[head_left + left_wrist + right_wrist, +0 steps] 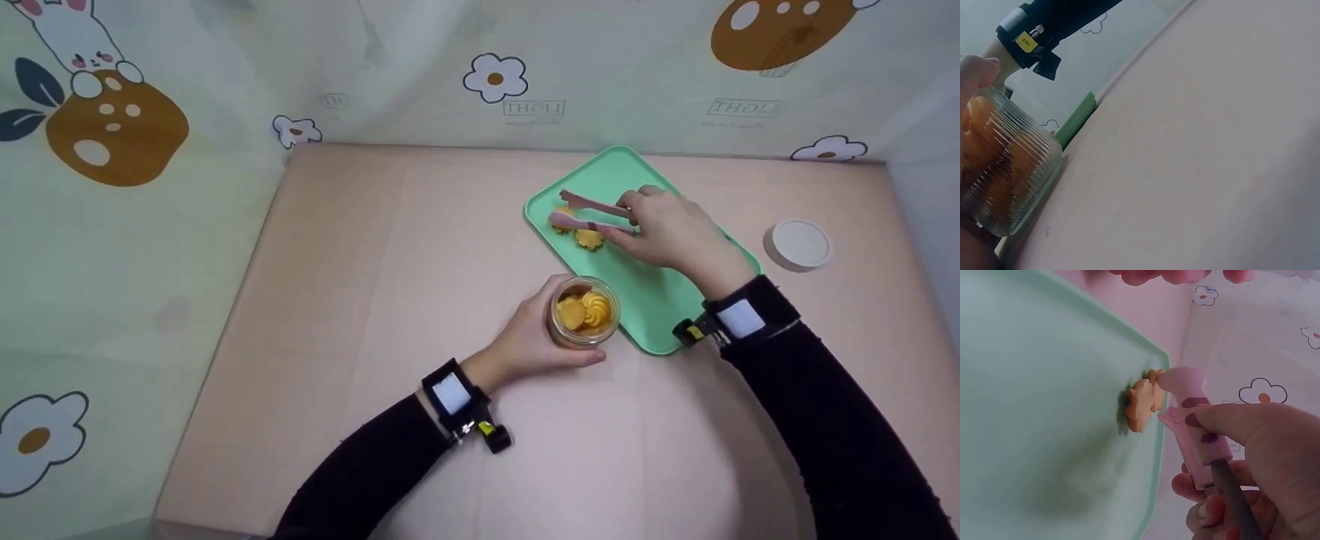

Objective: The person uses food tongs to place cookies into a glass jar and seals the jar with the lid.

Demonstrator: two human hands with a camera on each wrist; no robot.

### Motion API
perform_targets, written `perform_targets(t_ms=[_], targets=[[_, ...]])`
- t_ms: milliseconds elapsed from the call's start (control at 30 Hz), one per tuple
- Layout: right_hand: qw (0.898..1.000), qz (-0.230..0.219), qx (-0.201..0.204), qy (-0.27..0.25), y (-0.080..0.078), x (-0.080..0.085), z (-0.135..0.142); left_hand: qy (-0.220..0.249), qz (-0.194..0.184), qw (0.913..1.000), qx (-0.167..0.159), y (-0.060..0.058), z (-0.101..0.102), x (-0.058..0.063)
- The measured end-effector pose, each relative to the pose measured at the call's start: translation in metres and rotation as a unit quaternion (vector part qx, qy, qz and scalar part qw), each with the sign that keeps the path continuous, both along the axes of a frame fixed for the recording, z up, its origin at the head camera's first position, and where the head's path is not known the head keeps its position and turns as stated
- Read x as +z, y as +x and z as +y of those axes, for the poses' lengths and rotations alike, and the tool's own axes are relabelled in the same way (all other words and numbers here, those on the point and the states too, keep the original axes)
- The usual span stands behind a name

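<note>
My left hand (536,330) grips a clear glass jar (555,337) that holds several yellow cookies (596,309). In the left wrist view the ribbed wall of the jar (1039,146) shows, cookies pressed behind it. Over the green tray (652,300), my right hand (667,225) holds pink tongs (600,206) between thumb and fingers. The tongs' tips are parted and overlap one of two flower-shaped cookies (590,240) at the tray's left end. From the right wrist, both cookies (1140,405) stand close together, with the pink tongs (1202,433) right beside the farther one.
A round white lid (799,245) lies on the table (412,247), right of the tray. Patterned curtains (375,60) rise along the back and left edges of the table. Each wrist carries a black strap with a small camera.
</note>
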State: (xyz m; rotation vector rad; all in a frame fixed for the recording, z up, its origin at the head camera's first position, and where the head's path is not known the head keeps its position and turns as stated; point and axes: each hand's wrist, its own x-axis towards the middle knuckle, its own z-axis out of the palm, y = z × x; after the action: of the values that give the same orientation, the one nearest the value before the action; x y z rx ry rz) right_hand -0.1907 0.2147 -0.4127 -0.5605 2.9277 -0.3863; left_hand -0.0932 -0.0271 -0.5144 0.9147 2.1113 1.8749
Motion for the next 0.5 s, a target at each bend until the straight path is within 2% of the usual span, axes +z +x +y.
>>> perform_targets(t_ms=[200, 500], targets=[[1.0, 0.014, 0.014, -0.021, -0.0009, -0.004, 0.0009, 0.003, -0.002, 1.0, 0.001, 0.0002, 0.0003, 0.0002], [0.999, 0.006, 0.021, -0.023, 0.0008, -0.007, 0.0018, 0.003, 0.002, 1.0, -0.003, -0.0005, 0.0004, -0.0011]])
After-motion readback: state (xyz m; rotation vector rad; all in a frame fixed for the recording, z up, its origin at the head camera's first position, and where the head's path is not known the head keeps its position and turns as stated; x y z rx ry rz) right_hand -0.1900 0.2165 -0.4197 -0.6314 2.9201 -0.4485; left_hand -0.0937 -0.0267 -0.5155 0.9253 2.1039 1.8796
